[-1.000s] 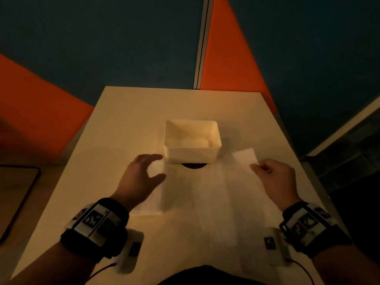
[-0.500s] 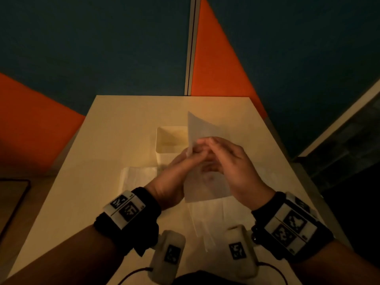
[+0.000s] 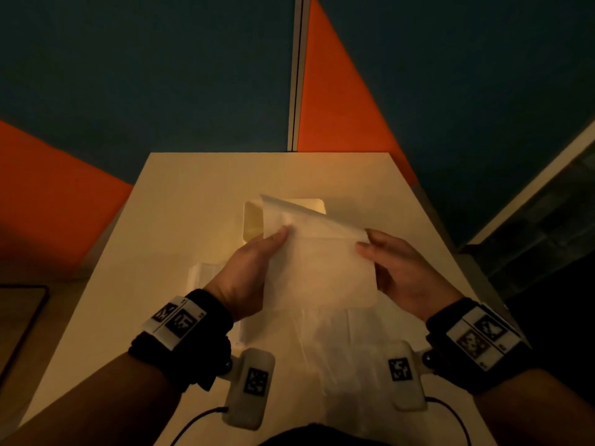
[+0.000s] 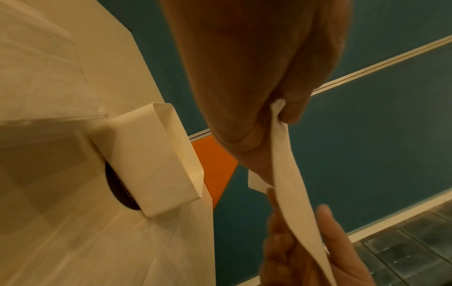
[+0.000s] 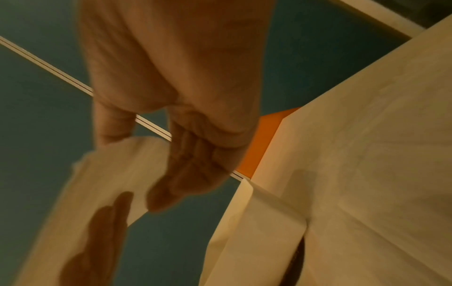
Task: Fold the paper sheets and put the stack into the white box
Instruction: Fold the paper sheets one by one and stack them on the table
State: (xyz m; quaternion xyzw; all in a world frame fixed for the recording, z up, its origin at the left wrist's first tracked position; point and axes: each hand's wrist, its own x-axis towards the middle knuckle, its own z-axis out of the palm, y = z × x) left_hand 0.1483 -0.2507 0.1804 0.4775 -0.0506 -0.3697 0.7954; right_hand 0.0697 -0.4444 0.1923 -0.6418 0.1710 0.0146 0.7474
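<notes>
Since half a second ago the hands have drawn apart: they were bunched together at the sheet's middle, now each holds a side of it; a second ago the left lay flat on the table and the right pinched a corner low near the surface. The left hand [image 3: 248, 275] pinches the left edge of the paper sheet [image 3: 318, 265], thumb on top near the upper corner, fingers behind; in the left wrist view the left hand [image 4: 247, 81] has thumb and fingertips closed on the sheet's [image 4: 291, 185] thin edge. The right hand [image 3: 405, 275] grips the right edge, thumb on the near face, fingers curled behind; in the right wrist view the right hand [image 5: 176, 92] has the sheet [image 5: 110, 181] caught between thumb and fingers, and the left hand's shadow shows through the paper. The sheet is held off the table between both hands, its top part bent over toward the person. The white box [image 3: 252, 222] sits just beyond the left hand's fingertips, partly hidden behind the sheet, open side up on the table [image 3: 193, 194]. More paper sheets [image 3: 325, 336] lie flat on the table below both hands and toward the wrists; some lie under the left wrist.
</notes>
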